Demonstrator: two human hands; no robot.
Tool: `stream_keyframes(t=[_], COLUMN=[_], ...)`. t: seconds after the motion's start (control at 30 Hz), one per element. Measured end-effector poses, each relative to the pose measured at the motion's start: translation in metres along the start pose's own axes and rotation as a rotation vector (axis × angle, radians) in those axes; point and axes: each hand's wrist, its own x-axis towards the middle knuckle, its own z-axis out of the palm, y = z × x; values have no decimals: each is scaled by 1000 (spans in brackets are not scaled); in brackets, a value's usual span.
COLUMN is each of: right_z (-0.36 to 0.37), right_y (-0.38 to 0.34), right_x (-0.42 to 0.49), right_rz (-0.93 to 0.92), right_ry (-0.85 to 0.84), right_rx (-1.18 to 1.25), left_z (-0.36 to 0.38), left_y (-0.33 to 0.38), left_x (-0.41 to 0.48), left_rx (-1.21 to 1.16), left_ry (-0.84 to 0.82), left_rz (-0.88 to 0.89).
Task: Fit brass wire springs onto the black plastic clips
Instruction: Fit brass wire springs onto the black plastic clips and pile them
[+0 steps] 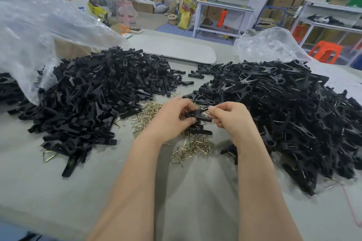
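Note:
My left hand (172, 117) grips a black plastic clip (197, 116) in the middle of the table. My right hand (229, 115) pinches a brass wire spring (205, 108) at the clip's right end, fingers curled. Loose brass springs (194, 146) lie scattered on the grey table under and around both hands. A big pile of bare black clip halves (94, 96) lies to the left. A second big pile of black clips with wire on them (284, 107) lies to the right.
A large clear plastic bag (39, 31) over a carton rises at the back left, and a smaller crumpled bag (268, 45) sits behind the right pile. A grey board (172, 48) lies at the table's far side. Bare table (186, 191) lies between my forearms.

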Motion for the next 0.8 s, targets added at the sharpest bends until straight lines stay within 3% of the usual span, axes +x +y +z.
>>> stream_keyframes(t=[0.53, 0.8], right_z=[-5, -14], right_y=[3, -1], right_x=[3, 0], right_rz=[29, 129], right_ry=[-44, -147], right_rx=[-16, 258], left_z=[0, -3], left_y=[-4, 0], left_x=[1, -1], left_rx=[-15, -126], left_ry=[19, -13], left_rz=[16, 26])
